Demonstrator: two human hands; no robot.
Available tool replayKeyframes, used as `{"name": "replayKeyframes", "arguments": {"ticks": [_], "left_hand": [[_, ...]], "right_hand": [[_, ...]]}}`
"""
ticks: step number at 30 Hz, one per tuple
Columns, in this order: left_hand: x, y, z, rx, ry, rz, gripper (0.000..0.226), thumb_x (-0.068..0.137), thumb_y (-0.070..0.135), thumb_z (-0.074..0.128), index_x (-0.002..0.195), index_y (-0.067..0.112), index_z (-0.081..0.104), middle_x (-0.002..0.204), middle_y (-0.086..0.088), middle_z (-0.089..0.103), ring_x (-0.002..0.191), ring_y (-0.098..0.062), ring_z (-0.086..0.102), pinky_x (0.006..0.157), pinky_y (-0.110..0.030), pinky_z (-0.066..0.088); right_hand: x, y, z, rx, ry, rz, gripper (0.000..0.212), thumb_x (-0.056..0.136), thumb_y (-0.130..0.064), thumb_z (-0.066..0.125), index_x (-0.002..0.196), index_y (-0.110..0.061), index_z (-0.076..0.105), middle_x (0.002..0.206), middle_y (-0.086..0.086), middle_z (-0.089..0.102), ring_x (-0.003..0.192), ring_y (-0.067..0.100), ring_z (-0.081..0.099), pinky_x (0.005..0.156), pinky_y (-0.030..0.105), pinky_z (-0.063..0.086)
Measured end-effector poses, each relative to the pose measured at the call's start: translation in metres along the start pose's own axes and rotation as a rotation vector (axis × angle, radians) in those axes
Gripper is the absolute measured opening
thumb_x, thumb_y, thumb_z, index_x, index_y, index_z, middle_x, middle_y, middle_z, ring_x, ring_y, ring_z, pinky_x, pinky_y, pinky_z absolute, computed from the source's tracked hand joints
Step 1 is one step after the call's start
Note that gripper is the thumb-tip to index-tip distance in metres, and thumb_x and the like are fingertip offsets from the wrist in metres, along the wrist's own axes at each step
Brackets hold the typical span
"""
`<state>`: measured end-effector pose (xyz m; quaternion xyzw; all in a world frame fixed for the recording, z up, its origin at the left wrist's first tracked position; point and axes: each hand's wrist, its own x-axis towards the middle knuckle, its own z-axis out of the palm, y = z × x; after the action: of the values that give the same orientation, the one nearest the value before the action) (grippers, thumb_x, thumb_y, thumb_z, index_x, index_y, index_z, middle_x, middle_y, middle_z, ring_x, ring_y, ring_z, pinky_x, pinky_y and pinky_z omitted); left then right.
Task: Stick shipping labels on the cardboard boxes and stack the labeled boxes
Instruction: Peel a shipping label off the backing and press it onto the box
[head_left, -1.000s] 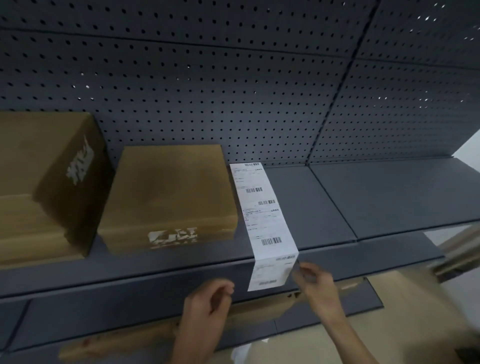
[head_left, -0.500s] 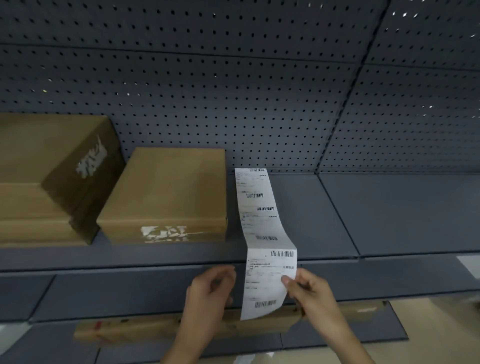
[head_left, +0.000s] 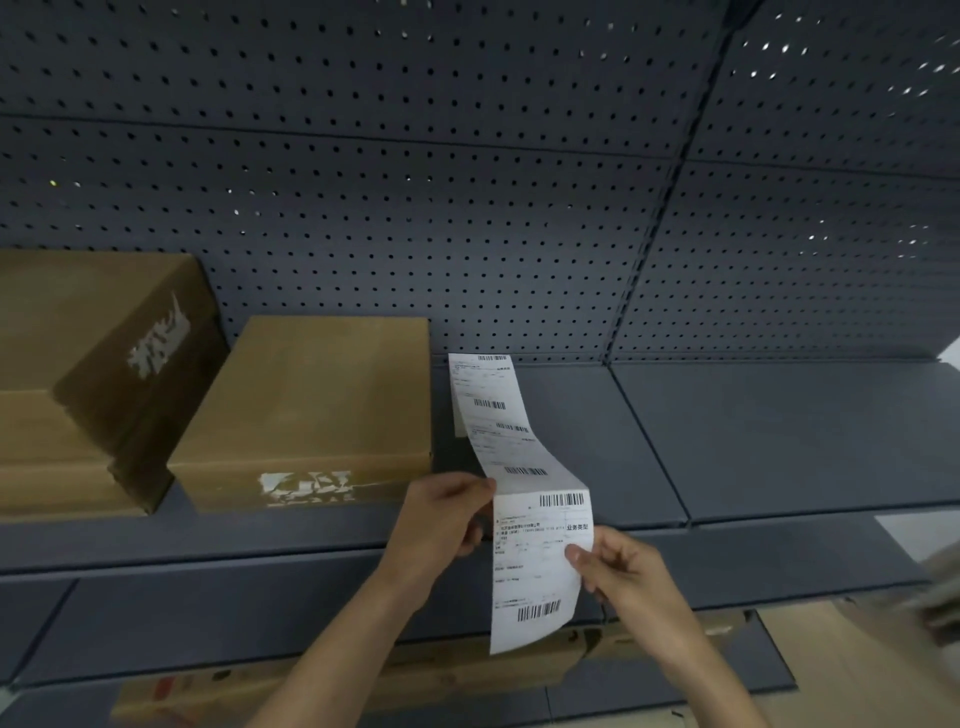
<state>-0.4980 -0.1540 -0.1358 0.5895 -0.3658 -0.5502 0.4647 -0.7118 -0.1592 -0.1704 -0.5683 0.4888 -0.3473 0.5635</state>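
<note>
A long white strip of shipping labels (head_left: 524, 483) runs from the grey shelf (head_left: 753, 431) down over its front edge. My left hand (head_left: 441, 525) pinches the strip's left edge near a fold. My right hand (head_left: 621, 574) pinches the right edge of the lowest label, which hangs down. A flat cardboard box (head_left: 311, 410) with torn white label remains on its front sits on the shelf just left of the strip. A taller stack of cardboard boxes (head_left: 88, 374) stands at the far left.
A dark pegboard wall (head_left: 467, 208) backs the shelf. A lower shelf edge (head_left: 260, 613) lies below my hands, with flattened cardboard (head_left: 519, 670) under it. Brown cardboard (head_left: 857, 654) shows at bottom right.
Both hands have risen and closed on the label strip: the left hand now grips its left edge, the right holds the lowest label higher. The camera view has shifted slightly.
</note>
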Motion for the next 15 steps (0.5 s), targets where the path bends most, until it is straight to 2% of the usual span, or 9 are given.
{"name": "replayKeyframes", "arguments": {"ticks": [3, 5, 8, 10, 12, 15], "left_hand": [[0.002, 0.000, 0.001, 0.078, -0.069, 0.022, 0.024, 0.100, 0.019, 0.055, 0.094, 0.003, 0.072, 0.083, -0.009, 0.075, 0.055, -0.011, 0.048, 0.049, -0.019, 0.037], [0.004, -0.001, 0.001, 0.123, -0.105, 0.021, 0.027, 0.100, 0.021, 0.054, 0.092, 0.002, 0.070, 0.081, -0.014, 0.071, 0.056, -0.011, 0.049, 0.051, -0.020, 0.038], [0.009, -0.005, 0.003, 0.173, -0.132, 0.008, 0.032, 0.101, 0.024, 0.052, 0.089, -0.001, 0.068, 0.071, -0.011, 0.063, 0.060, -0.013, 0.051, 0.057, -0.026, 0.040], [0.011, -0.007, 0.006, 0.185, -0.145, -0.010, 0.034, 0.101, 0.026, 0.051, 0.092, -0.001, 0.068, 0.074, -0.010, 0.065, 0.064, -0.016, 0.055, 0.064, -0.030, 0.046], [0.013, -0.009, 0.009, 0.181, -0.166, -0.026, 0.032, 0.102, 0.026, 0.051, 0.096, 0.000, 0.069, 0.079, -0.011, 0.068, 0.069, -0.018, 0.059, 0.071, -0.032, 0.051], [0.013, -0.011, 0.014, 0.141, -0.186, -0.036, 0.034, 0.101, 0.024, 0.052, 0.099, -0.007, 0.066, 0.078, -0.013, 0.064, 0.070, -0.021, 0.057, 0.073, -0.035, 0.052]], "right_hand": [[0.000, -0.004, -0.005, -0.021, 0.022, 0.022, 0.016, 0.095, -0.002, 0.059, 0.105, -0.005, 0.070, 0.084, -0.001, 0.077, 0.075, 0.005, 0.071, 0.066, 0.017, 0.050], [0.003, -0.002, -0.007, -0.074, 0.090, 0.012, 0.016, 0.093, -0.006, 0.064, 0.106, -0.014, 0.070, 0.089, -0.001, 0.077, 0.087, 0.013, 0.072, 0.072, 0.022, 0.054], [0.005, -0.004, -0.005, -0.307, 0.329, -0.076, 0.030, 0.086, -0.021, 0.075, 0.111, -0.030, 0.063, 0.095, -0.011, 0.069, 0.087, 0.002, 0.065, 0.074, 0.011, 0.050], [0.004, -0.012, 0.000, -0.443, 0.397, -0.222, 0.038, 0.085, -0.022, 0.076, 0.116, -0.034, 0.060, 0.105, -0.018, 0.060, 0.086, 0.000, 0.060, 0.070, 0.006, 0.045], [0.006, -0.020, 0.008, -0.519, 0.323, -0.347, 0.032, 0.086, -0.019, 0.074, 0.115, -0.028, 0.064, 0.106, -0.015, 0.057, 0.087, 0.004, 0.058, 0.069, 0.007, 0.044], [0.012, -0.025, 0.019, -0.536, 0.175, -0.390, 0.027, 0.089, -0.018, 0.070, 0.116, -0.020, 0.067, 0.111, -0.015, 0.056, 0.095, 0.001, 0.057, 0.071, 0.007, 0.047]]}}
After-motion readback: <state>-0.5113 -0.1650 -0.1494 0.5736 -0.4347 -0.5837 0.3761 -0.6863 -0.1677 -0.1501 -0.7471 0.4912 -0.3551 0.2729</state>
